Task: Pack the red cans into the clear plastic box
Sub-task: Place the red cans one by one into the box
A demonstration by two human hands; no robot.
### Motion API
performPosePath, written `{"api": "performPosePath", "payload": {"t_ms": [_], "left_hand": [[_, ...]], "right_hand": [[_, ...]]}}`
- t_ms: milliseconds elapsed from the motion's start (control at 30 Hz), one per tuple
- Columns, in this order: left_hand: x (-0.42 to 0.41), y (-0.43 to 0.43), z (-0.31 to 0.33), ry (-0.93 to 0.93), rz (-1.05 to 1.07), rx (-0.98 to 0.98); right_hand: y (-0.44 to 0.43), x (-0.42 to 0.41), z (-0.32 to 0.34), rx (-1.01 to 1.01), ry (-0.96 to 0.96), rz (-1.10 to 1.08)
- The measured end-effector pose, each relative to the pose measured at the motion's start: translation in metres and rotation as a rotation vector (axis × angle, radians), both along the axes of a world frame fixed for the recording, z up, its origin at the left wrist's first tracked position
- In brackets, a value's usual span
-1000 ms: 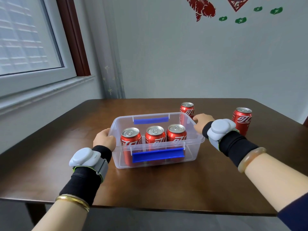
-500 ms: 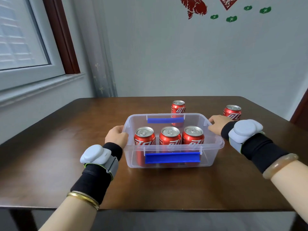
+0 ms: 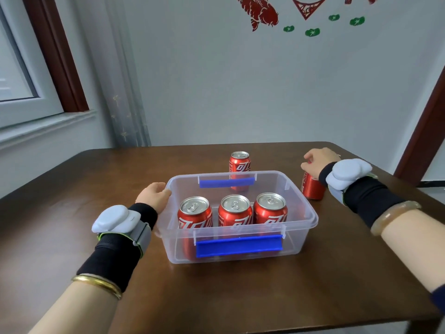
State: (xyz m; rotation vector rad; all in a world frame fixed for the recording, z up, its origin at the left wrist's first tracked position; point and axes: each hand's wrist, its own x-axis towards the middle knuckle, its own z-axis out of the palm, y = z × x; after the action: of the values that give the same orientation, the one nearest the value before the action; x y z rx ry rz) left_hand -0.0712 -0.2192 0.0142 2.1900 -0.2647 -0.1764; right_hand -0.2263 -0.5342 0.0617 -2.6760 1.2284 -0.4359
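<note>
- The clear plastic box (image 3: 301, 227) sits open near the middle of the brown table (image 3: 240, 297), long side toward the person, so the cans can drop in from above.
- Three red cans stand upright in a row along its near wall: left can (image 3: 194, 214), middle can (image 3: 234, 210) and right can (image 3: 271, 208), leaving the far half free (room, by my judgement, for another row).
- The left hand (image 3: 153, 195) rests against the box's left rim with fingers curled loosely on the edge, likely to steady it; it holds no can.
- The right hand (image 3: 317, 159) reaches to the right of the box and is cupped over the top of the can by the box's right wall (image 3: 311, 189), fingers bent around it; whether the grip is fully closed I cannot tell, since the wrist hides part of it.
- One more can, the far can (image 3: 239, 162), stands just behind the box, untouched.
- Two cans remain outside, so packing looks a little over half done.
</note>
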Motion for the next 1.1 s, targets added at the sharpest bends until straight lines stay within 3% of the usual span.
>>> {"api": "performPosePath", "payload": {"t_ms": [200,600,733,833,1100], "left_hand": [[0.018,-0.009,-0.004,-0.017,-0.056,-0.002],[0.021,-0.028,-0.008,-0.014,-0.074,-0.081],[0.018,-0.037,-0.009,-0.027,-0.095,-0.095],[0.015,-0.039,-0.008,-0.033,-0.111,-0.083],[0.012,-0.037,-0.006,-0.012,-0.096,-0.076]], "right_hand": [[-0.028,0.020,-0.007,-0.036,0.115,-0.147],[-0.055,0.029,-0.015,0.141,0.083,-0.072],[-0.053,0.027,-0.015,0.009,0.151,-0.064],[-0.049,0.025,-0.010,0.004,0.104,-0.039],[-0.006,0.021,0.047,-0.115,-0.313,0.113]]}}
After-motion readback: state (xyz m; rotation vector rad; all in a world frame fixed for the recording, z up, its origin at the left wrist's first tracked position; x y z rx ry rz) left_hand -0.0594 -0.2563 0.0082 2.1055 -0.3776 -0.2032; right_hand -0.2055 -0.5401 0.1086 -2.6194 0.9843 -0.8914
